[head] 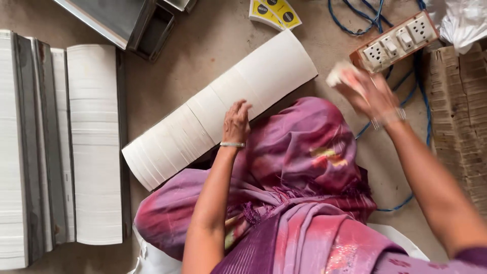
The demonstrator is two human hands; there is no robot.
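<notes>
A long fanned row of white card sheets (218,109) lies diagonally on the floor, resting against my knee. My left hand (236,123) lies flat on the middle of that row, fingers apart, a silver bangle on the wrist. My right hand (366,91) is raised and blurred at the upper right, closed on a small whitish pad or cloth (339,74), just below a white and orange power strip (396,40). Purple and pink cloth (299,177) covers my lap.
Tall stacks of white sheets (94,142) lie in rows at the left. A metal frame (132,23) sits at the top. Blue cable (362,20) loops near the power strip. Brown cardboard stacks (459,111) stand on the right, with yellow-marked cards (274,12) at top centre.
</notes>
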